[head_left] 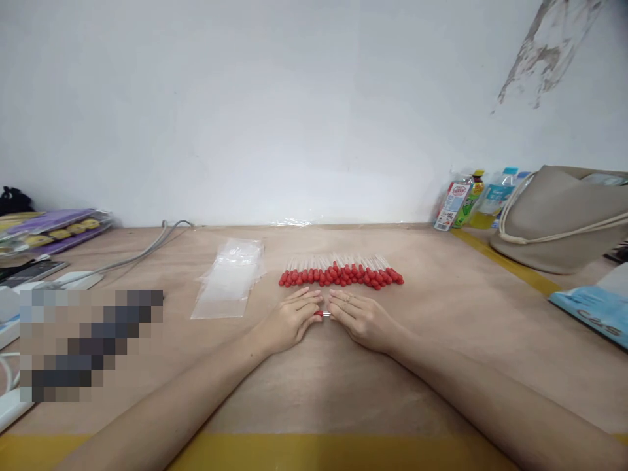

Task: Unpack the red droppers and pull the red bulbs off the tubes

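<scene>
Both hands rest on a brown table [441, 327], fingertips nearly meeting. My left hand [293, 319] and my right hand [360, 318] lie palm down with fingers curled slightly, and between them they pinch one small red-tipped dropper [322, 314]. Just beyond the fingers lies a row of several red-tipped clear droppers [342, 273], red bulbs toward me. A stack of clear plastic bags [228, 278] lies to the left of that row.
A beige bag [559, 222] and drink bottles [473, 199] stand at the back right. A blue packet [593, 314] lies at the right edge. Cables, a power strip and purple packets [53, 229] crowd the left. Yellow tape [314, 451] marks the near edge.
</scene>
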A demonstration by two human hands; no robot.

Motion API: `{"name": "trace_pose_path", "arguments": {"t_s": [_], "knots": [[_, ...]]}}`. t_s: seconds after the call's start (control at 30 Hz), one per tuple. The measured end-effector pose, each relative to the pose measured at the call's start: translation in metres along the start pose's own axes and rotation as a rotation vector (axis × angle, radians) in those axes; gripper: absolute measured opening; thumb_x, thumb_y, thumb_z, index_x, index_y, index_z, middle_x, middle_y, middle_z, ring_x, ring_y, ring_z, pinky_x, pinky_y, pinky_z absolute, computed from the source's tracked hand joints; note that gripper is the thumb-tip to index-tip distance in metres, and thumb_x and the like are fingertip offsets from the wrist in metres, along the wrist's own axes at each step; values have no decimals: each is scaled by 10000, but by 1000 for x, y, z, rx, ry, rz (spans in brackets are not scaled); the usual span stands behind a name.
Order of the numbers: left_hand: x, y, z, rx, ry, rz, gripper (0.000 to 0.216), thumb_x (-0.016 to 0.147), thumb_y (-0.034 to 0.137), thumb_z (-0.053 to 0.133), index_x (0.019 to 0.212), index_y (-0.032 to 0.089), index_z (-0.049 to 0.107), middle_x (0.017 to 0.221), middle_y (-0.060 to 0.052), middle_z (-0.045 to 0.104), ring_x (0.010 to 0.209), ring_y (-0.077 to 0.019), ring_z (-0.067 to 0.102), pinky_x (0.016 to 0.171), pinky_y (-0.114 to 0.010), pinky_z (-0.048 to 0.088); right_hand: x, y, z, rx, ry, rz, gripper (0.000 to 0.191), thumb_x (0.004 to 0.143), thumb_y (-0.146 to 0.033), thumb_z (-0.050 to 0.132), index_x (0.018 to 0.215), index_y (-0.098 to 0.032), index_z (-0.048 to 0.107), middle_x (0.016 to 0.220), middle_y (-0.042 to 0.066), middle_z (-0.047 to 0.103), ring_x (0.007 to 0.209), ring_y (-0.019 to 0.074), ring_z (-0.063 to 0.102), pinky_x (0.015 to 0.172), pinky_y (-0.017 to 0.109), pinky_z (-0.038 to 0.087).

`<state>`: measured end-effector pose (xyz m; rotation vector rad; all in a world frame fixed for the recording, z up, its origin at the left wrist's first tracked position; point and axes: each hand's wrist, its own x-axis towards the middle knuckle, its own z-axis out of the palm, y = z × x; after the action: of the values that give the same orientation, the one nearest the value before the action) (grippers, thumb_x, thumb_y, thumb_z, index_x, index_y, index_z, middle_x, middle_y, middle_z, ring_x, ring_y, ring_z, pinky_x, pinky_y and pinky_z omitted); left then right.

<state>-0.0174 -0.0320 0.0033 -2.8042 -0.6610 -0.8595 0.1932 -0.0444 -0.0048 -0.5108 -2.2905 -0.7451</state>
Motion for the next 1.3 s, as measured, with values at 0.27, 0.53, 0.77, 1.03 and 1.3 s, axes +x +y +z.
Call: {"name": "trace_pose_path", "arguments": {"t_s": [0.27,0.53,0.77,1.03,1.3], "knots": [[-3,-1,-1,-45,7,20,163,870,201,432,925,146,575,1102,-85,612,1116,-172,506,1012,-398,371,-2,0,-5,6,17,-39,265,838,-52,381,981,-45,605,1029,136,637,1090,217,518,922,335,468],[-13,-6,-11,-40,52,-74,186,870,187,420,970,168,575,1068,-78,616,1073,-186,529,927,-371,441,-22,11,-6,53,0,132,253,835,-125,457,1048,-122,594,922,92,659,951,179,578,867,335,465],[-14,-16,-18,93,221,-357,234,855,200,411,1029,192,566,895,-69,510,825,-164,527,724,-307,476,-18,7,-1,50,-139,359,345,848,-195,440,1185,-181,515,775,63,618,750,168,537,694,314,400],[-31,-52,-30,294,91,-553,235,793,182,407,1006,164,506,807,-49,489,683,-166,520,637,-292,456,-3,-6,6,177,-69,544,189,845,-174,409,914,-160,584,735,39,619,682,152,524,645,283,358],[-35,-60,-28,359,-4,-607,145,787,273,469,905,191,446,773,-42,552,761,-219,541,662,-331,443,25,-5,27,-119,-87,278,205,801,-106,433,709,-155,609,608,37,591,580,135,466,602,313,259]]}}
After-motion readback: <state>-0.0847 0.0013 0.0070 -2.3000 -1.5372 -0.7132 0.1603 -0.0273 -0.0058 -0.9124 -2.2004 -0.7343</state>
